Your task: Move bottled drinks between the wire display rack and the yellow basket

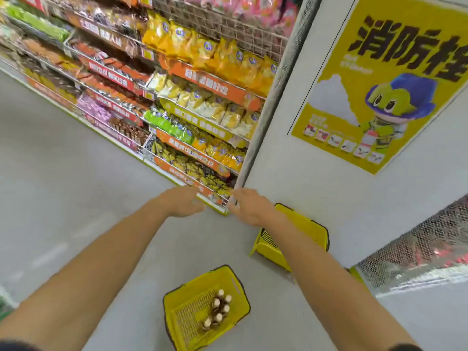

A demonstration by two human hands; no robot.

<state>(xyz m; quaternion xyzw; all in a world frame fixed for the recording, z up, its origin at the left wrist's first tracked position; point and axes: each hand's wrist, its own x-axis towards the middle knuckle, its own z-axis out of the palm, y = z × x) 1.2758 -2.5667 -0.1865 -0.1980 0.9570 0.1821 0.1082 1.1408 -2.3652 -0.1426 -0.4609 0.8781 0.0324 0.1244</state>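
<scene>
A yellow basket point(182, 300) stands on the grey floor between my forearms, holding several brown bottled drinks point(217, 310) with white caps, upright along its right side. My left hand point(181, 201) and my right hand point(249, 206) reach forward at mid frame, fingers spread, palms down, holding nothing. Both are well above and beyond the basket, blurred by motion. A wire mesh rack point(415, 247) shows at the right edge; its contents are a red and white blur.
A second yellow basket point(301, 224) lies tipped against the white wall, partly behind my right forearm. Snack shelves point(177, 97) run along the left aisle. A yellow poster point(379, 84) hangs on the white wall. Grey floor spreads to the left.
</scene>
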